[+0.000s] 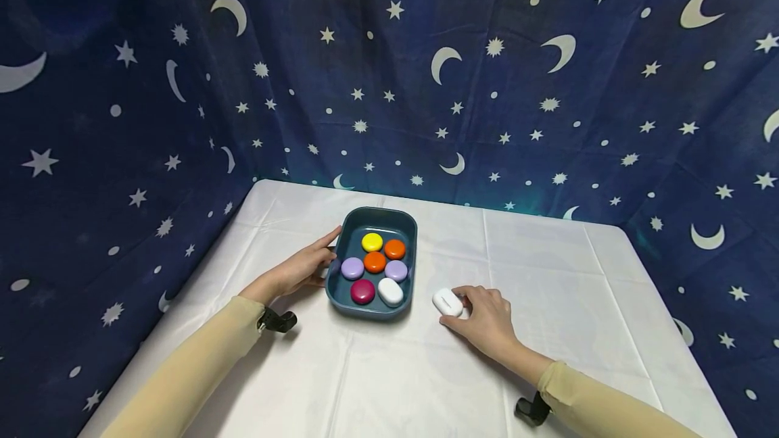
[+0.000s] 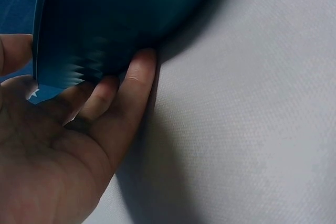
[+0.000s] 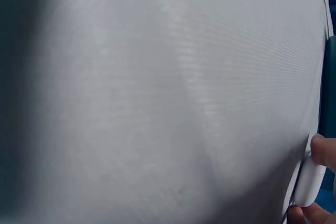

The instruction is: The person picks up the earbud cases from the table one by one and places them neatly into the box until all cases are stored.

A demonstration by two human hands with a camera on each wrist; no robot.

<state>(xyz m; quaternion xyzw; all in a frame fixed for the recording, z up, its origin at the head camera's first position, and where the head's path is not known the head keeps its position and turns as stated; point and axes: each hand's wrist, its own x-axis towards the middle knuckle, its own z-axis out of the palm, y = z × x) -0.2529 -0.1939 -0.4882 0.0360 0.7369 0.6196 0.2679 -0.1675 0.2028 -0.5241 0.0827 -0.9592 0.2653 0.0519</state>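
Note:
My left hand [image 1: 307,265] holds a dark blue rectangular tray [image 1: 373,314] at its left side. In the left wrist view, fingers [image 2: 139,69] lie along the outer wall near the base, and another fingertip is at the rim. Inside the tray sit smooth rounded pieces: a yellow one [image 1: 372,242], two orange ones [image 1: 395,249], two lilac ones [image 1: 352,268], a dark red one [image 1: 362,291] and a white oval one [image 1: 390,292]. Right of the tray, my right hand [image 1: 483,316] pinches a white earbud case [image 1: 447,303] between thumb and fingers, close over the table.
A white cloth with fold lines covers the table [image 1: 548,276]. Dark blue curtains [image 1: 414,73] printed with moons and stars hang behind it and along both sides. Each wrist carries a black strap-on camera [image 1: 276,321].

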